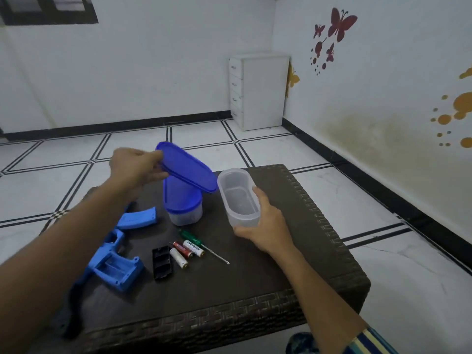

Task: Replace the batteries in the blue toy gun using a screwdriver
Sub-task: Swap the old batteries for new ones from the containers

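Looks about halfway done, maybe a bit less. Can see the blue toy gun [115, 267] lying on its side at the near-left of the dark woven table [255, 290], grip bay open and bare inside. Spotted the black battery cover [162, 261] off and parked just beside it, so calling the unscrewing part finished. Also counting three AA batteries [187, 250] loose in a little cluster right next to the cover, touching the shaft of the green-handled screwdriver [194, 240]. Can't tell whether old or fresh, honestly. Separate blue magazine piece [138, 219] further back, near the gun.

Right now busy with tubs instead: left hand [135, 166] pinching one end of a blue oval lid [187, 171] and holding it up, tilted, above a second lidded tub [182, 203]. Right hand [263, 226] wrapped around the near end of a clear oval tub [238, 198], lidless and looking empty, sitting on or just off the table, hard to say. No screw visible anywhere, probably too small to spot.

Left to do, as a guess: sort dead cells from new, load the bay, refit the cover, drive the screw back in. Worth minding polarity and not losing that screw.
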`<state>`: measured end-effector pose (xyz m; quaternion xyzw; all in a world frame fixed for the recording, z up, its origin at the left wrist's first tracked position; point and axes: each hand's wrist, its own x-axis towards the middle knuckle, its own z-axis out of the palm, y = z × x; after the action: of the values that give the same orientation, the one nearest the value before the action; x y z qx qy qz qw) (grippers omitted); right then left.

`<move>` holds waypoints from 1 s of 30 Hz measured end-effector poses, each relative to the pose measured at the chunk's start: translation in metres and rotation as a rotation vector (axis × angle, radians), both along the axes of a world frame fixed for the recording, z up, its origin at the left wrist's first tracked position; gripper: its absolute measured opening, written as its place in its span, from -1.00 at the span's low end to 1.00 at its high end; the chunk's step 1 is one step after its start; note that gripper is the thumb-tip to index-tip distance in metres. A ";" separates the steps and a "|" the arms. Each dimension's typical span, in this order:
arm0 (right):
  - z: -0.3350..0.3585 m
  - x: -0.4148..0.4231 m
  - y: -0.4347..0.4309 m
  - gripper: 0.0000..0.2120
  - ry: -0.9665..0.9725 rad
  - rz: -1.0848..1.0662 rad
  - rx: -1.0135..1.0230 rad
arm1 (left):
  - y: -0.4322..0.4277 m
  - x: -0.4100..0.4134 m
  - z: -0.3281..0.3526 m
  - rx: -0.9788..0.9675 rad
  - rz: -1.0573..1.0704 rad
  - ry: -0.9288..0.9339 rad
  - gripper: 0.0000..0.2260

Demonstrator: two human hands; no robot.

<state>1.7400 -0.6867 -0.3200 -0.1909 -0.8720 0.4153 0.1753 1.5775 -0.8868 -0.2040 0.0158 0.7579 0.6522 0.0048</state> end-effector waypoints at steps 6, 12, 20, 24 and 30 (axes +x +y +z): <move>-0.010 -0.005 0.001 -0.10 -0.021 -0.029 0.173 | -0.027 0.001 -0.047 0.269 0.136 -0.309 -0.74; 0.010 -0.001 -0.012 -0.10 -0.101 -0.130 0.468 | -0.031 0.005 -0.052 0.102 0.055 -0.343 -0.76; 0.034 -0.003 -0.081 -0.92 0.324 0.029 0.525 | -0.050 0.048 -0.061 -0.529 0.054 0.317 -0.85; 0.024 -0.008 -0.104 -0.84 0.011 0.300 0.425 | -0.057 0.076 -0.081 -0.819 -0.351 0.516 -0.83; 0.026 -0.013 -0.108 -0.76 -0.194 0.343 0.438 | -0.057 0.082 -0.091 -1.171 -0.645 0.565 -0.76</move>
<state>1.7267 -0.7950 -0.2943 -0.0371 -0.9731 0.2207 0.0553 1.6594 -0.9439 -0.2953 0.4013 0.9127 0.0765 0.0088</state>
